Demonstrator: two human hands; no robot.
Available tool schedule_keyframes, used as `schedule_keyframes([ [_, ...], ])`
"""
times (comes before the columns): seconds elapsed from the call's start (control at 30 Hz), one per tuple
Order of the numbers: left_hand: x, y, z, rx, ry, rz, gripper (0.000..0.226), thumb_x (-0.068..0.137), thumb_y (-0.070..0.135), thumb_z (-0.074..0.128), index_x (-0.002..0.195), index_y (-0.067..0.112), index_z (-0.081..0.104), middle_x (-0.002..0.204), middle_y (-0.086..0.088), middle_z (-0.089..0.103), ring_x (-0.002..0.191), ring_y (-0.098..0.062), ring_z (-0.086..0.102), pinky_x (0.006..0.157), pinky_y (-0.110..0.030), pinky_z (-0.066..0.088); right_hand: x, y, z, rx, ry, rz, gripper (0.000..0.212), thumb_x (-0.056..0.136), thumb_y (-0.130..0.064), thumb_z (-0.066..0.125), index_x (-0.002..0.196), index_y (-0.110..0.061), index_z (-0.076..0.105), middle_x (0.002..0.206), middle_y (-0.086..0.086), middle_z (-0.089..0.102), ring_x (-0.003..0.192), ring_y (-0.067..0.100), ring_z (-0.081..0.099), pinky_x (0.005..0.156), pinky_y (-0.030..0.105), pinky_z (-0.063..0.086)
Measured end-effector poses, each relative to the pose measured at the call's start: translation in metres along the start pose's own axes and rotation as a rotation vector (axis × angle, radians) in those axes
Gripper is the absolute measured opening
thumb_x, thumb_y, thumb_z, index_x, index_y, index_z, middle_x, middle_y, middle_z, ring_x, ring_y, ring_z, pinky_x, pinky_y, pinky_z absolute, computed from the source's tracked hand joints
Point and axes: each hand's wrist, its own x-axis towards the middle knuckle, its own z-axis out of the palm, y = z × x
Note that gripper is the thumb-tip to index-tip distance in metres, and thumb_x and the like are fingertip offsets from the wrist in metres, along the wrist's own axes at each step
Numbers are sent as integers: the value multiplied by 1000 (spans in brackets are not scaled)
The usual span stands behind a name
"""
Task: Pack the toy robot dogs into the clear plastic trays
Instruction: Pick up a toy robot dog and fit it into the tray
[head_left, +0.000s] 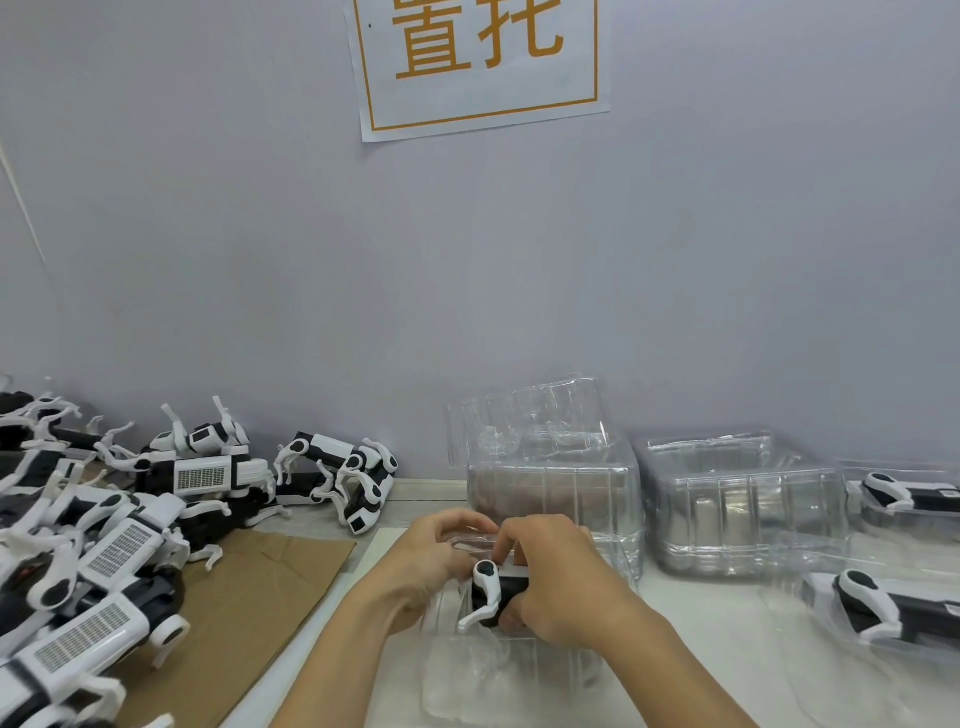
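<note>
Both hands meet over one toy robot dog (493, 592) at the near centre of the bench (701, 623). The right hand (550, 577) is clamped on the dog's black body, fingers curled over its top and thumb beneath. The left hand (436, 561) closes in from the other side, fingertips at the dog's upper edge; whether it grips the dog or the tray rim cannot be told.

The dog sits partly within a clear plastic tray (498, 660) directly below the hands. Its long axis appears to run left to right; a white leg with a round black hip joint faces the camera and hangs down and to the left. Which end is the head is hidden by the right hand. Seating would probably call for a straight downward press, the right hand leading.

Beyond stand stacked empty trays (550, 493). To the right lie packed trays (904, 499). A pile of unpacked dogs (130, 519) lies to the left, partly on cardboard (260, 597).
</note>
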Motion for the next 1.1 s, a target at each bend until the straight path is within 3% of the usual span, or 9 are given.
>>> schedule_keyframes([
  [0.2,0,-10,0,-101,6,30,44,73,-19,56,106,5,72,106,-17,74,97,-27,71,85,-39,56,0,1,-1,-4,4,-8,40,73,-26,83,107,-31,63,101,-11,52,104,19,47,85,28,33],
  [0.3,2,-13,-1,-164,-5,18,46,64,-14,57,101,7,74,104,-18,74,91,-27,72,74,-33,57,-1,3,-3,44,-3,-14,42,78,-26,80,115,-34,63,108,-8,51,111,21,49,86,31,47],
  [0.37,4,-14,-2,-180,-11,13,46,69,-20,54,96,10,76,104,-18,74,90,-27,73,73,-34,57,-1,5,-8,40,-13,-39,43,80,-27,79,119,-35,62,112,-7,54,110,16,52,90,34,52],
  [0.53,5,-13,-2,-182,-31,11,47,59,-11,56,92,15,78,103,-16,75,90,-28,73,71,-32,56,0,5,-26,89,66,-103,33,81,-42,78,112,-32,72,98,-15,65,94,2,58,85,27,54],
  [0.63,4,-13,-1,-152,-31,19,48,57,-8,54,92,15,77,100,-16,75,87,-27,72,69,-31,55,0,-2,-18,128,66,-149,34,80,-43,79,111,-32,73,99,-18,66,93,-1,58,73,13,46],
  [0.7,5,-13,-1,-140,-41,28,46,63,-12,54,93,14,77,97,-16,75,85,-27,72,71,-34,55,0,-6,-7,123,40,-164,32,80,-39,80,110,-32,74,96,-17,63,90,2,60,66,10,42],
  [0.8,5,-14,-2,-136,-51,36,45,70,-17,53,92,14,77,96,-18,74,87,-29,71,78,-39,55,2,-8,0,127,44,-154,28,78,-34,83,105,-31,77,89,-14,62,85,5,60,69,15,47],
  [0.93,3,-12,0,-151,-53,34,43,59,-7,55,87,17,78,90,-15,74,84,-26,70,77,-37,53,3,-10,4,121,64,-124,28,76,-27,85,103,-27,78,80,-11,60,73,4,55,72,24,54],
  [1.1,4,-14,-1,-132,-59,43,41,61,-5,57,90,16,77,93,-15,74,87,-26,70,79,-38,52,2,-12,8,120,87,-78,28,75,-27,85,103,-27,78,88,-7,64,81,10,59,76,29,55],
])
